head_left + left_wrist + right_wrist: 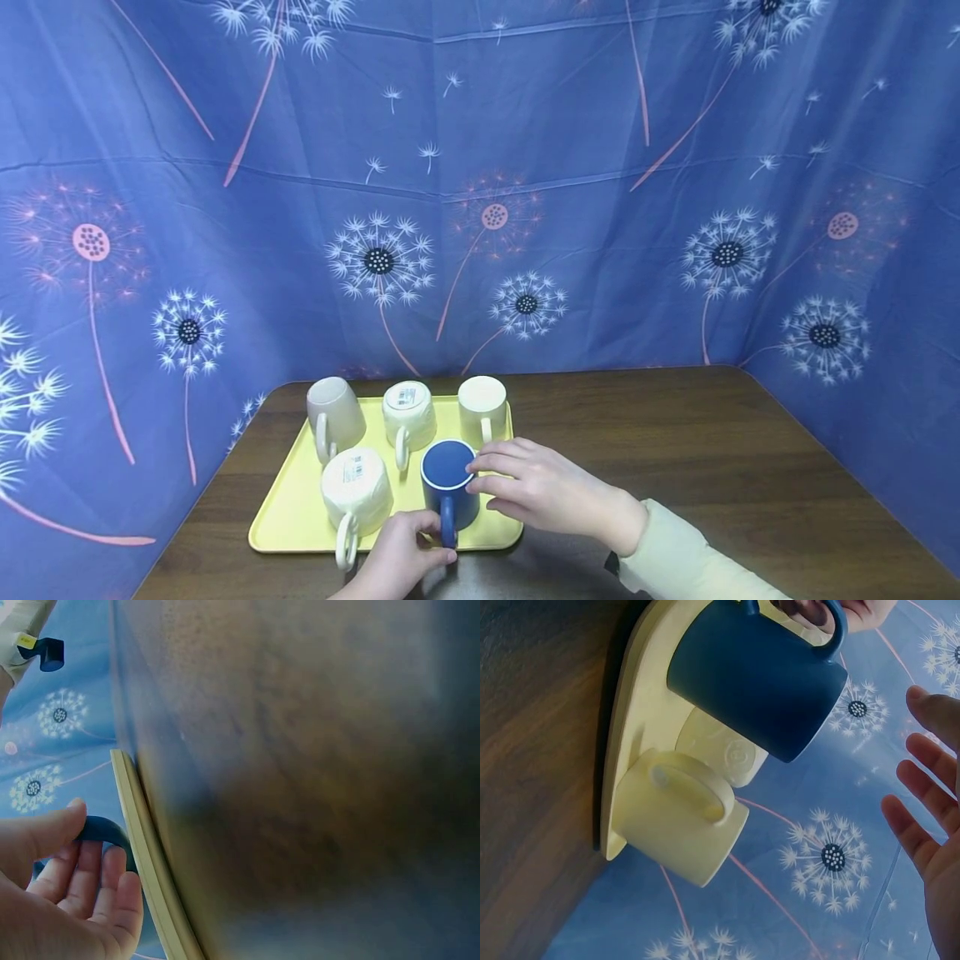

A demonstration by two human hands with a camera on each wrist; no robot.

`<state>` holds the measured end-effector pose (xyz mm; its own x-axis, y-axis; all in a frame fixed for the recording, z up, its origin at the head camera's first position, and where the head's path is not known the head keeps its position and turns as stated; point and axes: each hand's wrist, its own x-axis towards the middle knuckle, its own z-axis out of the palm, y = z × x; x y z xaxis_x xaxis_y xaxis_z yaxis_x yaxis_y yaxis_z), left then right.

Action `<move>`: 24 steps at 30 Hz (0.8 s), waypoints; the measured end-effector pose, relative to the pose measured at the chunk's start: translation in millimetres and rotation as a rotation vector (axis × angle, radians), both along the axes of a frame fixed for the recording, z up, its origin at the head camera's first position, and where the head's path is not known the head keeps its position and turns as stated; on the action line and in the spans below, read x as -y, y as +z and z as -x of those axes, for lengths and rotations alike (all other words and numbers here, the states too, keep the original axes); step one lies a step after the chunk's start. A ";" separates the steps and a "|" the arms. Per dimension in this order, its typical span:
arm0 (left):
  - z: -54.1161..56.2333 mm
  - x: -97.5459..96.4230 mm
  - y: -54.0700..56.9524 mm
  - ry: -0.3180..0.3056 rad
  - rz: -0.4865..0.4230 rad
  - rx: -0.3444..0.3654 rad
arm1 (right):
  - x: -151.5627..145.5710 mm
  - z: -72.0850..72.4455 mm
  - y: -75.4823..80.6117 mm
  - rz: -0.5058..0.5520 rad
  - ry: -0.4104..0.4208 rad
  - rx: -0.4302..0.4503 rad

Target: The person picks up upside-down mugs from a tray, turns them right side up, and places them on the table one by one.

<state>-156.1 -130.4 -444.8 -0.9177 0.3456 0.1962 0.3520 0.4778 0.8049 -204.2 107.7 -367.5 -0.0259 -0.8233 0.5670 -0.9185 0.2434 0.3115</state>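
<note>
A dark blue mug stands upside down at the front right of a yellow tray, its handle pointing towards me. My left hand pinches that handle between thumb and fingers. My right hand is just to the right of the blue mug. In the right wrist view its fingers are straight, spread and a little apart from the mug wall. Several cream mugs stand upside down on the same tray, one directly left of the blue one.
Three more cream or beige mugs line the tray's back row. The tray sits at the left of a dark wooden table. A blue dandelion-print cloth walls the table on three sides.
</note>
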 end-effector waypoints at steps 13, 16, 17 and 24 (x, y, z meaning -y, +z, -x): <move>1.6 0.5 1.2 0.007 -0.003 -0.006 | 2.6 0.5 -2.9 0.024 0.000 0.021; 0.4 1.1 2.3 0.016 0.007 0.005 | 1.9 -0.3 -2.0 0.022 -0.016 0.033; 0.1 1.3 2.7 0.017 0.009 0.009 | 1.6 -0.4 -1.7 0.021 -0.020 0.034; 1.4 1.7 3.3 0.042 -0.035 -0.003 | 0.0 0.5 -0.1 0.019 -0.032 0.043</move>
<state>-157.4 -132.0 -441.5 -0.9307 0.2996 0.2097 0.3342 0.4642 0.8203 -204.7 107.7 -367.6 -0.0767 -0.8108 0.5802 -0.9228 0.2780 0.2666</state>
